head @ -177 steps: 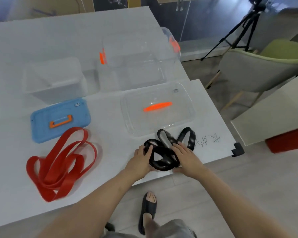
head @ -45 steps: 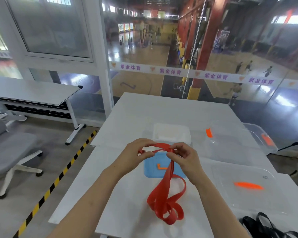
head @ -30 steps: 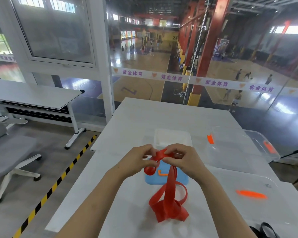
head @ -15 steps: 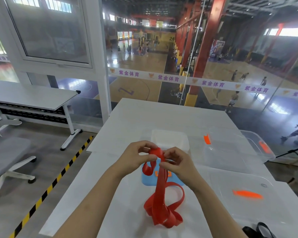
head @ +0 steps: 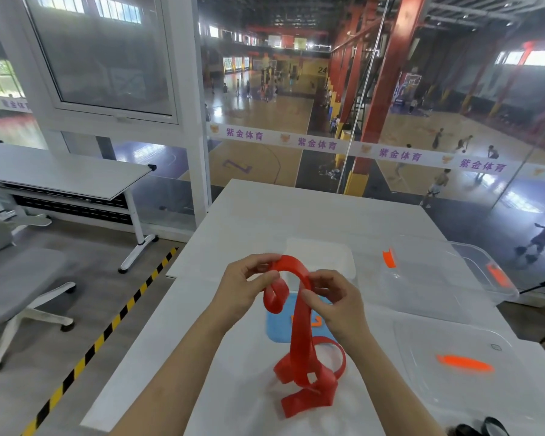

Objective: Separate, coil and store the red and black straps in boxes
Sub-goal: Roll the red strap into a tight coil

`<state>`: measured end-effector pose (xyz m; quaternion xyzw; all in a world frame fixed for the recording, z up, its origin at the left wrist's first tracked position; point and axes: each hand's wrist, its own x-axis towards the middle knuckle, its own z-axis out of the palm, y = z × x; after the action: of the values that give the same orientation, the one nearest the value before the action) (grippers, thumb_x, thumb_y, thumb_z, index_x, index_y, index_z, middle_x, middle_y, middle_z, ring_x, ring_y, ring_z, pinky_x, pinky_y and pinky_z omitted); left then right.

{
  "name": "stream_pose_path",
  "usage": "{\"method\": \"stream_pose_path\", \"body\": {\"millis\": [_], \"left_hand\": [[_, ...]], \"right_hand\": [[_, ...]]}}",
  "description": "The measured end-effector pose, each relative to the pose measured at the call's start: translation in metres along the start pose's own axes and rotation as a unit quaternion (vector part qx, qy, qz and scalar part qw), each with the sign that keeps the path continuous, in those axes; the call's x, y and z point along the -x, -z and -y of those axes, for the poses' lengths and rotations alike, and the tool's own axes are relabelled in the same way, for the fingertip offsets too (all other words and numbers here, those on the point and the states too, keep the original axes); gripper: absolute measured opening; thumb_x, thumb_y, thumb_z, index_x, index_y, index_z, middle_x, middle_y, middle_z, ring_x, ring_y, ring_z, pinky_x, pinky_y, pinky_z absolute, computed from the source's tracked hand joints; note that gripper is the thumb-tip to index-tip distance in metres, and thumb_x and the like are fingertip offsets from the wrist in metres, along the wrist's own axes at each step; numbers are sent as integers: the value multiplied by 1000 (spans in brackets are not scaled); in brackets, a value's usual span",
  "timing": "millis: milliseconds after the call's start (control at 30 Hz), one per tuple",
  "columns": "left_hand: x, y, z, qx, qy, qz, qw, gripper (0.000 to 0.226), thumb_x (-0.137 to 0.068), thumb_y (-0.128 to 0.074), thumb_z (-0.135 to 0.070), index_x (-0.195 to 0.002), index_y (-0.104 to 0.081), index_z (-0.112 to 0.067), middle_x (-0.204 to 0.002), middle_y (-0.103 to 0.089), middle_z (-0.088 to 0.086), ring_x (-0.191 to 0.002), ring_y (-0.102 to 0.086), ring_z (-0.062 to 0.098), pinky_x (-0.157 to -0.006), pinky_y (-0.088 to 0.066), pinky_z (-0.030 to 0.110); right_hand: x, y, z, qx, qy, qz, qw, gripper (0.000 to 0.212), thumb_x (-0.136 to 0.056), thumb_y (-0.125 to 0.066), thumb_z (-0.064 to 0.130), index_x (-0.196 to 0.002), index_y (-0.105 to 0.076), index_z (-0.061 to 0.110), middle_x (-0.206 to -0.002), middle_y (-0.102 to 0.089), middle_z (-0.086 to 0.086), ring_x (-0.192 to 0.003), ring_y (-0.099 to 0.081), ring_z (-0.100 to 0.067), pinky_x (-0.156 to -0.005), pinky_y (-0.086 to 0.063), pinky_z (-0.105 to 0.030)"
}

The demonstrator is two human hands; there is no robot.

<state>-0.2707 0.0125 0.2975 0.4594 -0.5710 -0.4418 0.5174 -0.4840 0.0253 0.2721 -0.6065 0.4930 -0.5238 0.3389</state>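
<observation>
Both hands pinch red strap above the table

Left hand [head: 247,286] & right hand [head: 335,298] grip top arch of red strap [head: 299,335]; small loop curls btw them, rest hangs to a heap on white table [head: 233,388]. Blue lid [head: 276,325] behind strap. Black strap [head: 482,429] at bottom-right edge, clear box [head: 438,278] far right.

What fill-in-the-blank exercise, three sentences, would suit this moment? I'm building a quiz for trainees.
1. Both hands, left hand and right hand, hold the long flat rubbery ____ strap.
2. The strap's lower loops rest on the white ____.
3. Behind the strap lies a flat rectangular plastic lid coloured ____.

Missing words: red; table; blue
</observation>
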Motion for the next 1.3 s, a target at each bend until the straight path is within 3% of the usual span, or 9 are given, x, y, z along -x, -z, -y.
{"method": "stream_pose_path", "body": {"millis": [200,400,533,700,933,1033,1100,1200,1300], "left_hand": [[5,-9,-8,30,-26,-43,998,33,-94,-73,-6,-109,-77,-34,-107,-78,-14,-106,-72,8,-97,-62,43],[12,-23,-11,89,-27,-80,992,30,-95,-72,-5,-109,-78,-31,-112,-77,-7,-113,-71,20,-99,-60,50],[12,-23,-13,166,5,-113,980,26,-101,-64,-7,-117,-76,-24,-111,-78,2,-110,-74,26,-96,-62,49],[12,-15,-17,213,33,-106,971,26,-104,-59,-10,-123,-73,-23,-118,-77,-4,-116,-72,21,-95,-62,45],[13,19,-12,100,29,14,994,23,-100,-67,-16,-122,-71,-23,-119,-76,-4,-117,-72,18,-94,-63,49],[4,34,-20,-36,-7,42,998,21,-92,-78,-22,-112,-70,-24,-125,-74,-15,-119,-67,1,-100,-58,34],[-2,36,-32,-103,-2,83,991,32,-88,-83,-27,-115,-67,-32,-127,-72,-20,-118,-66,-1,-96,-56,27],[-6,31,-46,-236,1,170,957,47,-90,-80,-33,-133,-63,-38,-129,-71,-13,-118,-65,8,-101,-55,30],[-5,28,-49,-268,-47,164,948,36,-94,-76,-33,-129,-69,-33,-123,-70,-12,-114,-64,9,-101,-55,30]], "right_hand": [[7,-13,4,-90,-27,-26,995,27,-83,-85,-3,-102,-74,14,-99,-80,-6,-97,-78,-25,-91,-63,-34],[15,-22,8,-145,-45,4,988,39,-81,-84,-7,-114,-68,5,-106,-81,-9,-104,-79,-26,-96,-62,-31],[17,-27,10,-147,-56,5,988,38,-82,-85,-4,-114,-68,8,-107,-82,-7,-103,-80,-25,-99,-61,-38],[7,-24,16,-105,-31,-28,994,28,-81,-88,2,-104,-75,12,-102,-81,-4,-99,-79,-24,-97,-62,-40],[-8,0,35,-30,42,10,999,31,-75,-92,8,-98,-80,26,-96,-82,5,-91,-79,-16,-89,-64,-29],[-13,14,44,55,78,82,992,27,-77,-91,25,-100,-80,32,-97,-81,11,-94,-78,-15,-91,-63,-28],[-16,17,51,123,116,126,978,27,-78,-89,34,-103,-81,30,-96,-80,12,-92,-76,-12,-87,-62,-26],[-20,13,59,157,161,139,964,27,-80,-91,29,-104,-81,24,-98,-79,12,-91,-75,-12,-85,-61,-22],[-18,14,56,131,163,110,972,24,-80,-92,23,-101,-80,20,-101,-80,12,-97,-75,-11,-90,-60,-21]]}}
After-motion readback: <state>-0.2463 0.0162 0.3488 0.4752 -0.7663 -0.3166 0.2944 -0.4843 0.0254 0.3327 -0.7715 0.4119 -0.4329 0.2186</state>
